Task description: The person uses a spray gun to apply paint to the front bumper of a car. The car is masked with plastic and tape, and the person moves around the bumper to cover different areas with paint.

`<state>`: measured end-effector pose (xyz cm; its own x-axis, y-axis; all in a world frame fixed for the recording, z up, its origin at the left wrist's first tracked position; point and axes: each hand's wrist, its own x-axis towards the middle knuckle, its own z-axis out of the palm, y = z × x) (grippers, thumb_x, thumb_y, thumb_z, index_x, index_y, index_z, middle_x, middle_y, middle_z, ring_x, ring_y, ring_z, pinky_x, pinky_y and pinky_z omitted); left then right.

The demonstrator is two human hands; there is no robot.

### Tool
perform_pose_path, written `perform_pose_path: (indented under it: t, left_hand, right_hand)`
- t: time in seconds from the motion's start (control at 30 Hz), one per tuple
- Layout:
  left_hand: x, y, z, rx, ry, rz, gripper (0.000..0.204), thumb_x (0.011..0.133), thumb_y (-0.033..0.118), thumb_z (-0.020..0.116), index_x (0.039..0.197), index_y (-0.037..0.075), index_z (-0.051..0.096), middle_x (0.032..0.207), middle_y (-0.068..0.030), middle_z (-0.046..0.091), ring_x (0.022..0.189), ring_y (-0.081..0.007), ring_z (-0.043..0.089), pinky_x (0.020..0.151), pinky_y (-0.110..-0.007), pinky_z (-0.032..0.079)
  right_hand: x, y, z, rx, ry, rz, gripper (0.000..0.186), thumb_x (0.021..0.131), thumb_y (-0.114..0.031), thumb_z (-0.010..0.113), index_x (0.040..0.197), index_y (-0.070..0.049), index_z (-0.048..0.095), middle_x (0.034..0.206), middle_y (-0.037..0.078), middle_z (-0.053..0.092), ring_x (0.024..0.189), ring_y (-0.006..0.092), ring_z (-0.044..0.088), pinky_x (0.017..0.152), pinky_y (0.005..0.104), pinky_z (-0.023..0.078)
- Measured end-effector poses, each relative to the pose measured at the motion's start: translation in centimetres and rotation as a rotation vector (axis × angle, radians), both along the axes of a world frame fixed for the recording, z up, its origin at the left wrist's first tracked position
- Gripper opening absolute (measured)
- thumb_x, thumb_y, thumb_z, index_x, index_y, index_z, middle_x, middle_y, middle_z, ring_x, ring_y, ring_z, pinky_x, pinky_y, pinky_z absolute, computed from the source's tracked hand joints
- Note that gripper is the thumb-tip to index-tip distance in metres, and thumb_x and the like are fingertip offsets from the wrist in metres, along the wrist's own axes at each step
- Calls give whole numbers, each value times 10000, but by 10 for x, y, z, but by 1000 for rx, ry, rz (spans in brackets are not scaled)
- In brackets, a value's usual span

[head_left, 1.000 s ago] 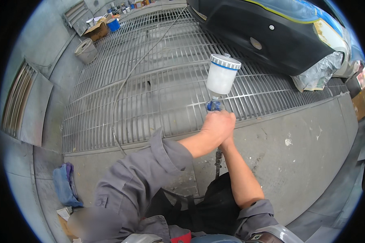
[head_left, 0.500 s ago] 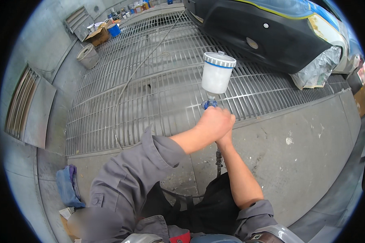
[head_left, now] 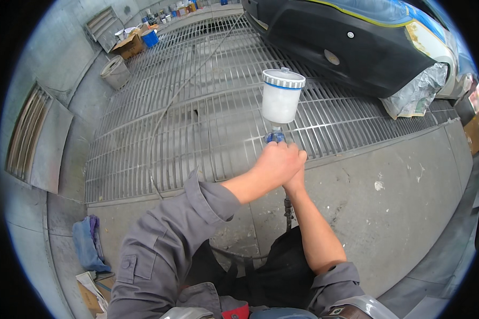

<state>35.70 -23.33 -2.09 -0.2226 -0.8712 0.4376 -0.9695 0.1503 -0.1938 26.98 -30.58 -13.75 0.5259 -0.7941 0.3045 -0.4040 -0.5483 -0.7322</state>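
Mid-frame, we find left hand and right hand clasping gravity-feed spray gun; snagged air hose could tip it.

Partly grated floor: hose, bucket, cardboard box.

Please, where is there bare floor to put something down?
Widest: the grey floor right of the right forearm, bordered above by the grating. A smaller patch lies between the blue cloth and the left sleeve. The picture's upper left is crowded: bucket, cardboard box, blue pail.
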Motion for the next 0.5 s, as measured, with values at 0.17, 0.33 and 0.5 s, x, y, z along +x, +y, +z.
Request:
perform_pose_path:
  t: [0.17,0.33,0.5]
  left_hand:
    - [10,1,-1,-19,12,-30,175,798,178,737,845,147,571,796,-24,616,706,-197,682,565,-348,503]
    - [15,9,-11,-7,76,21,145,825,180,747,854,142,610,820,-29,634,720,-202,694,571,-345,511]
    - [-11,46,6,-127,482,-95,161,873,156,768,937,106,630,837,-56,601,702,-280,664,592,-409,534]
  right_hand:
    - [5,7,9,-44,45,-8,226,967,-189,744,1115,-35,672,1032,107,709,968,284,683,824,467,552]
    - [7,25,25,32,37,12,211,973,-177,739,1107,-29,672,1032,97,708,969,265,684,825,459,553]
    - [-4,-24,-17,742,-423,-12,226,981,-236,756,1075,-50,671,936,68,695,728,191,670,638,366,524]
